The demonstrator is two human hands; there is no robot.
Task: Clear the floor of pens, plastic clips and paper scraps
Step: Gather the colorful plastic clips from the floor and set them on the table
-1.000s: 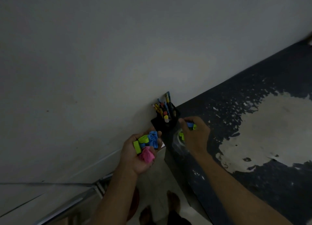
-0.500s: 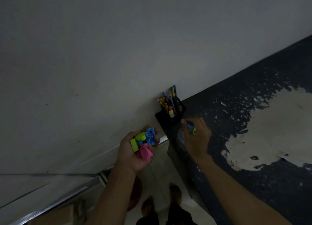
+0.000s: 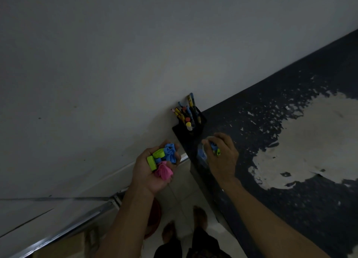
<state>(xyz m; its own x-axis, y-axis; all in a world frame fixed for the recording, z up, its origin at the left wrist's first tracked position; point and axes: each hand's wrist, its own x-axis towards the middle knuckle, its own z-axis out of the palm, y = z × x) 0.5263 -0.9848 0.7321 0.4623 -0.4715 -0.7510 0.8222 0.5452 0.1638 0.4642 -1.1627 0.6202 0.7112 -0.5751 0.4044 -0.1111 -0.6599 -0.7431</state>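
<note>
Beside pen holder (image 3: 190, 125), left hand (image 3: 155, 168) cupping clips (image 3: 161, 158), right hand (image 3: 222, 155) pinching clip (image 3: 215, 148)

head cam | worn, faces forward-down | close over hands (image 3: 193, 161) | table (image 3: 290, 180) at 3 o'clock | wall (image 3: 116, 64) at 11 o'clock

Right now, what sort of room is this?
Probably a plain home or office corner: a worn dark counter against a bare wall, a black pen holder on it, tiled floor below.
</note>
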